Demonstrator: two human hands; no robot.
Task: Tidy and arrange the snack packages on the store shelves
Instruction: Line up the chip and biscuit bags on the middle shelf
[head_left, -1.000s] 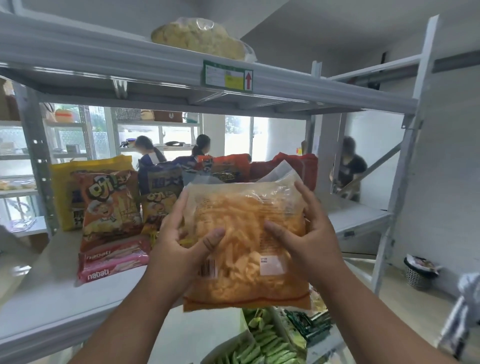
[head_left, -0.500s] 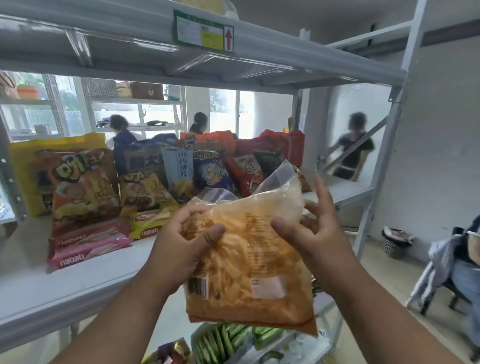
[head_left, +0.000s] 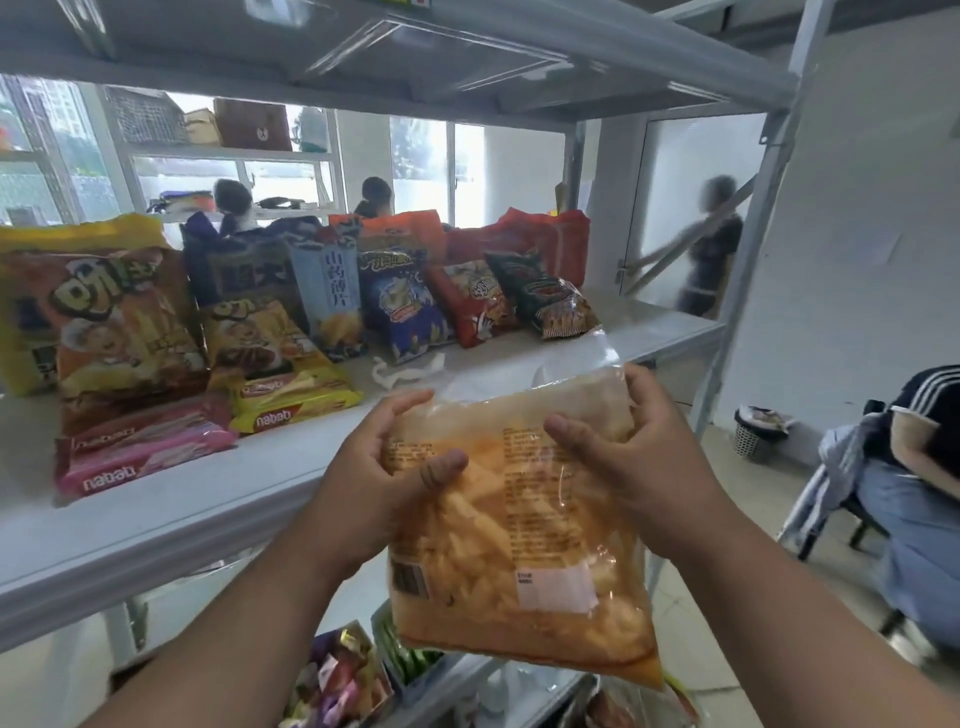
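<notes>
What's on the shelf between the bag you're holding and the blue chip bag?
Only a crumpled white scrap on the bare shelf, seen from the head camera.

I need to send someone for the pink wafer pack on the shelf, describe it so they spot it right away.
On the grey middle shelf, look to the near left edge. The pink wafer pack lies flat in front of the big orange chip bag, beside a yellow wafer pack; it is the only pink package there.

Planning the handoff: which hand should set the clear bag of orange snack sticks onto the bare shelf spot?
Right, probably. The right hand grips the clear bag of orange snack sticks on the side nearest the bare stretch of grey metal shelf; the left hand holds the side facing the packages.
</notes>
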